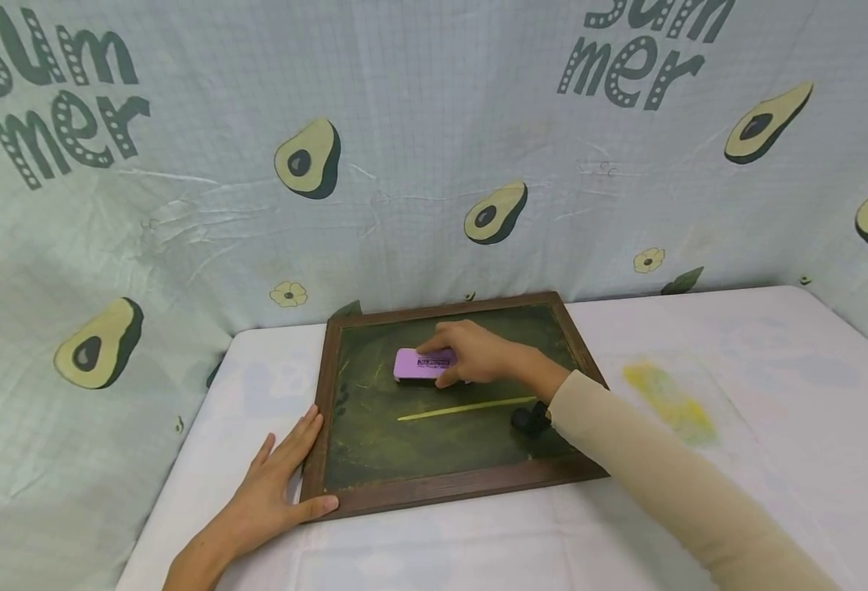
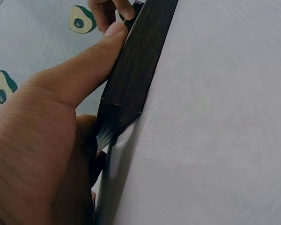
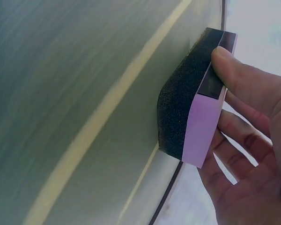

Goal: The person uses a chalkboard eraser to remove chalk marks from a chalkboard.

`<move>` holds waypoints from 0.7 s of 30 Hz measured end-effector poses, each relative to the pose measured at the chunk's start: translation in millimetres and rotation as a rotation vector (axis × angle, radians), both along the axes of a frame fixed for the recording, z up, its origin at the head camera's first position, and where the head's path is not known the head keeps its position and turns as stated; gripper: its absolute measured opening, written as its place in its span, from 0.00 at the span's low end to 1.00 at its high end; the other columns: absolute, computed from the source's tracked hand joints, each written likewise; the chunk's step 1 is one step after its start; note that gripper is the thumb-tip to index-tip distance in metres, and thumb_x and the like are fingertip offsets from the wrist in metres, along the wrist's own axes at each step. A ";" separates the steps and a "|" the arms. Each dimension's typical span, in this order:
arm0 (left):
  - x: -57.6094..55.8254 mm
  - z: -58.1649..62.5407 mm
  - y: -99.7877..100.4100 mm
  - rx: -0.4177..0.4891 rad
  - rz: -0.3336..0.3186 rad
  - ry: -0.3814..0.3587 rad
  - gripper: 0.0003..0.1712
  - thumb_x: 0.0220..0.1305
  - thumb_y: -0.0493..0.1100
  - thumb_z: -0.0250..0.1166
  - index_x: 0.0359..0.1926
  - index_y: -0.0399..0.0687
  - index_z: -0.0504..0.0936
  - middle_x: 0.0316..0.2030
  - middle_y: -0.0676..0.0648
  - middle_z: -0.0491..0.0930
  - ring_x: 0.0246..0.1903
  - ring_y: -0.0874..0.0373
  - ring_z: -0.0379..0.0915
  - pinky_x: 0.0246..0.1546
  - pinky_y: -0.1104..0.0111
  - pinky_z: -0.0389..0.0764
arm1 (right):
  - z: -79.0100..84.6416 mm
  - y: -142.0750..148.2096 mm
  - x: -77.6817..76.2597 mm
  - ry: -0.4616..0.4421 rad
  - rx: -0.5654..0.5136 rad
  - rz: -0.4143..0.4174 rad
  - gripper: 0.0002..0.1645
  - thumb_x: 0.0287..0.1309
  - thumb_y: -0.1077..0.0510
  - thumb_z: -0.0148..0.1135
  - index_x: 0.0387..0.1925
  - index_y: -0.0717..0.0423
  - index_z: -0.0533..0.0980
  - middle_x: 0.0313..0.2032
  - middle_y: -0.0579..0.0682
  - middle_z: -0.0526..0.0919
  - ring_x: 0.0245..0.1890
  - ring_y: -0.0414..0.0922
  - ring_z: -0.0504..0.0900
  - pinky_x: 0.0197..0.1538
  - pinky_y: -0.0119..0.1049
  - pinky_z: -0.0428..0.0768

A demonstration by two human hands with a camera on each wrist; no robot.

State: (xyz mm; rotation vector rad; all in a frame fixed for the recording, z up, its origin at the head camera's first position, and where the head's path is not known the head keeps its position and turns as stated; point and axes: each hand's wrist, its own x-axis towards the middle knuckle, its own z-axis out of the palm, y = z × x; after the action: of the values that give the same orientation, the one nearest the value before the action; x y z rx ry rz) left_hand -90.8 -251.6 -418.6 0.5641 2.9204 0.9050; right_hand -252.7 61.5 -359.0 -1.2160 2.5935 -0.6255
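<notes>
A chalkboard (image 1: 382, 455) in a dark wooden frame lies on the white-covered table. One thick yellow line (image 1: 463, 409) crosses its lower half; a thinner yellow line (image 3: 139, 183) shows beside the eraser in the right wrist view. My right hand (image 1: 471, 351) pinches a purple eraser (image 1: 408, 364) by its long sides, thumb on the near side. The eraser's black felt (image 3: 182, 98) faces the board, close against its surface. My left hand (image 1: 271, 492) rests at the frame's near left corner, fingers stretched along the left side and thumb (image 2: 91, 65) on the near edge.
A pale cloth (image 1: 404, 164) printed with avocados and lettering hangs behind the table (image 1: 737, 353). A yellow-green patch (image 1: 670, 402) marks the table cover right of the board. A small black device (image 1: 530, 419) sits under my right wrist, over the board.
</notes>
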 end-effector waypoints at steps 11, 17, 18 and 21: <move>-1.8 0.6 -0.2 0.000 0.007 -0.027 0.57 0.55 0.61 0.67 0.76 0.49 0.46 0.74 0.43 0.43 0.70 0.40 0.43 0.67 0.44 0.30 | -6.4 68.6 -11.3 0.088 -0.020 -0.095 0.32 0.54 0.54 0.71 0.61 0.56 0.75 0.32 0.50 0.69 0.30 0.42 0.62 0.33 0.36 0.62; -1.6 -1.3 -1.1 0.006 0.010 -0.030 0.56 0.56 0.60 0.67 0.76 0.50 0.46 0.74 0.44 0.43 0.71 0.40 0.43 0.67 0.45 0.29 | -7.5 102.4 -8.3 0.114 -0.026 -0.163 0.31 0.53 0.55 0.71 0.60 0.56 0.75 0.35 0.49 0.71 0.32 0.44 0.66 0.35 0.38 0.65; -1.5 -1.4 -0.8 0.003 0.011 -0.032 0.56 0.56 0.61 0.67 0.76 0.50 0.46 0.74 0.44 0.43 0.71 0.41 0.43 0.67 0.45 0.29 | -7.7 107.4 -6.9 0.122 -0.026 -0.172 0.31 0.53 0.56 0.71 0.60 0.57 0.75 0.35 0.49 0.71 0.33 0.45 0.66 0.36 0.38 0.66; -1.4 -1.6 0.1 -0.004 0.015 -0.035 0.56 0.56 0.61 0.67 0.76 0.49 0.47 0.74 0.44 0.43 0.71 0.41 0.43 0.67 0.46 0.29 | -8.4 119.7 -2.5 0.138 -0.021 -0.206 0.31 0.53 0.57 0.71 0.59 0.59 0.75 0.35 0.49 0.72 0.32 0.45 0.66 0.35 0.38 0.66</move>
State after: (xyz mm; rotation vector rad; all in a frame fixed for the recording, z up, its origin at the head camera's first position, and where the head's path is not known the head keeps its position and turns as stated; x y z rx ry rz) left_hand -92.2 -251.5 -420.1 0.5211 2.8981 0.9016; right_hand -255.2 181.2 -367.5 -1.0399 2.8599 -0.6278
